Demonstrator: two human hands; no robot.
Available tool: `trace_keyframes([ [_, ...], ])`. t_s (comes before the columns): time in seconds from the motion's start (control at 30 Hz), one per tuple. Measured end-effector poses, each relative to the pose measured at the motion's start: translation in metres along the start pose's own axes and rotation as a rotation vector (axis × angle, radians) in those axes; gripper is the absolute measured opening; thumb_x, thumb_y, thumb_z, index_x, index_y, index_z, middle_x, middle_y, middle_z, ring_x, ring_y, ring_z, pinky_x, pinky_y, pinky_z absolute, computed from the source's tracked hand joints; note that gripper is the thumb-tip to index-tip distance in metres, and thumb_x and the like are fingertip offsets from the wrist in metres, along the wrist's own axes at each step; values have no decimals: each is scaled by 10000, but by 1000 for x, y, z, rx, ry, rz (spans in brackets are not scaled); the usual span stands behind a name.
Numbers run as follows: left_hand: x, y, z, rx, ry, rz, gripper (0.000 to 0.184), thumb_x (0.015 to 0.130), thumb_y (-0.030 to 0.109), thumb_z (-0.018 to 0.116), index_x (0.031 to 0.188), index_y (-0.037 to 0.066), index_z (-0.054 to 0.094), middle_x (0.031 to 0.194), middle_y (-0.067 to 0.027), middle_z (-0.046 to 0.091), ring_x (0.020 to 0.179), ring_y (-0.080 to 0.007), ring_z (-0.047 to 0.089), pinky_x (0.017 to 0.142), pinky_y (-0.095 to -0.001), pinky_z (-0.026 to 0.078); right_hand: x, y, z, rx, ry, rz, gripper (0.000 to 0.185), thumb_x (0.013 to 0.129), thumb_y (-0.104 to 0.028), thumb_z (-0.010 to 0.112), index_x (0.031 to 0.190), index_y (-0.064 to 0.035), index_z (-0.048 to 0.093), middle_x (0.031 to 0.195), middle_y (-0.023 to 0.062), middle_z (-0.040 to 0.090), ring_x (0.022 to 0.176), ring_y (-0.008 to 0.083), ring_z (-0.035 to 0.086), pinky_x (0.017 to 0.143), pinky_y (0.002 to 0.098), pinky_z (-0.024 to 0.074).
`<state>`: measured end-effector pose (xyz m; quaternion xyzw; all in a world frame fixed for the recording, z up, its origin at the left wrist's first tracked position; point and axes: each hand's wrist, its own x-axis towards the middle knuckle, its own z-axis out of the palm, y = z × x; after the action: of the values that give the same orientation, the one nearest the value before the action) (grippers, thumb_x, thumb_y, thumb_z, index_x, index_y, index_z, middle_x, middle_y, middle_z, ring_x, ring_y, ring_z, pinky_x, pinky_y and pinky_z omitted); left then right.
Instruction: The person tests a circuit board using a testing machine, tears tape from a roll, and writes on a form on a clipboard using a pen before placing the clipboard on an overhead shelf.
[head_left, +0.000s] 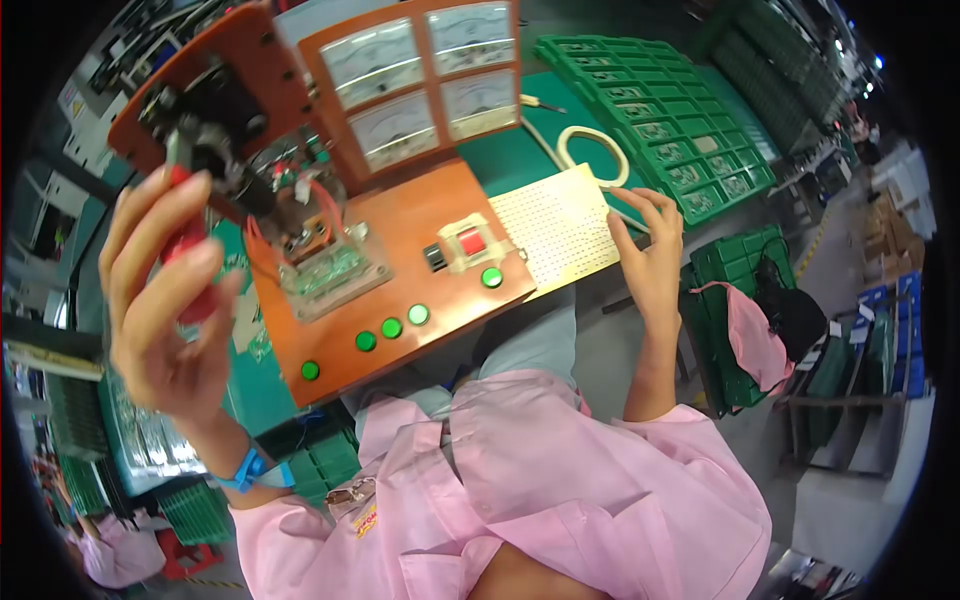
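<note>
My left hand (165, 290) is wrapped around the red handle (188, 240) of a toggle clamp on the test fixture. Under the clamp, a green circuit board (335, 268) sits in a clear holder, with red wires rising beside it. My right hand (650, 250) is at the right edge of a pale yellow sheet (555, 225) printed with rows of small dark marks. Its thumb and fingers are apart, with the tips at the sheet's edge; whether they touch it I cannot tell.
The orange fixture base (420, 205) carries several green buttons and a red rocker switch (470, 241). Behind it stands a panel of meters (385, 135). A tape roll (592, 155) and a green compartment tray (655, 130) lie to the right. Another person (115, 550) is at lower left.
</note>
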<state>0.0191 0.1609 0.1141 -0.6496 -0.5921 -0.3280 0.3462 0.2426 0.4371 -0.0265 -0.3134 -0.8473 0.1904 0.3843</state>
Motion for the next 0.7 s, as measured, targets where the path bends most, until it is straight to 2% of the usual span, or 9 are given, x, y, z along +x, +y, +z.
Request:
trace_keyframes([
  [0.03, 3, -4, -9, 67, -111, 52, 412, 654, 229, 677, 1014, 102, 526, 1102, -181, 534, 1069, -326, 487, 1006, -467, 265, -2, 13, -3, -15, 6, 66, 316, 721, -90, 602, 1035, -125, 597, 1059, 81, 479, 989, 241, 430, 862, 333, 336],
  [0.1, 4, -16, -16, -29, -130, -56, 282, 716, 211, 618, 963, 89, 559, 982, -168, 596, 1001, -328, 536, 998, -460, 287, -4, 30, -4, -31, 20, 149, 316, 711, -92, 610, 1025, -132, 601, 1051, 76, 483, 983, 244, 431, 863, 338, 335],
  [0.2, 50, -30, -22, -75, 127, -127, 286, 874, 170, 452, 1124, 36, 489, 929, -142, 604, 870, -223, 564, 834, -335, 402, 4, 51, 0, -66, -35, 118, 310, 709, -89, 610, 1016, -130, 601, 1019, 69, 500, 963, 242, 448, 863, 344, 341],
  [0.27, 96, -33, -6, -269, 174, -251, 327, 876, 176, 477, 1159, 13, 449, 879, -135, 601, 757, -167, 584, 662, -245, 490, 17, 60, 5, -90, -78, 20, 302, 709, -80, 607, 1007, -127, 602, 1000, 64, 511, 948, 245, 461, 858, 344, 350],
  [0.33, 120, -41, 9, -335, 164, -368, 349, 880, 206, 461, 1169, 12, 445, 909, -137, 594, 790, -176, 572, 695, -258, 473, 36, 67, 15, -100, -100, -62, 296, 710, -73, 603, 1002, -125, 603, 992, 61, 517, 940, 248, 468, 854, 342, 357],
  [0.4, 128, -53, 21, -316, 118, -466, 372, 883, 235, 445, 1179, 10, 441, 940, -140, 586, 823, -185, 561, 728, -271, 455, 57, 72, 24, -191, -162, -326, 261, 723, -62, 586, 977, -116, 608, 1000, 53, 517, 937, 241, 472, 842, 341, 368],
  [0.5, 116, -63, 17, -231, 100, -577, 410, 889, 280, 420, 1195, 8, 435, 986, -144, 574, 873, -199, 544, 778, -291, 429, 96, 73, 34, -158, -260, -335, 281, 729, -47, 572, 1005, -91, 598, 993, 68, 523, 901, 225, 475, 793, 329, 388],
  [0.63, 71, -56, -23, -55, 134, -755, 464, 896, 340, 387, 1215, 5, 427, 1048, -149, 559, 939, -217, 521, 844, -317, 393, 132, 60, 36, -194, -704, -115, 232, 721, -136, 606, 926, -29, 629, 892, 90, 587, 779, 237, 547, 711, 314, 446],
  [0.7, 29, -45, -45, 34, 127, -850, 493, 900, 370, 371, 1225, 3, 422, 1078, -152, 552, 972, -227, 509, 877, -330, 376, 134, 69, 35, -176, -797, -125, 234, 708, -127, 615, 910, -11, 630, 857, 95, 597, 731, 234, 551, 669, 311, 450],
])
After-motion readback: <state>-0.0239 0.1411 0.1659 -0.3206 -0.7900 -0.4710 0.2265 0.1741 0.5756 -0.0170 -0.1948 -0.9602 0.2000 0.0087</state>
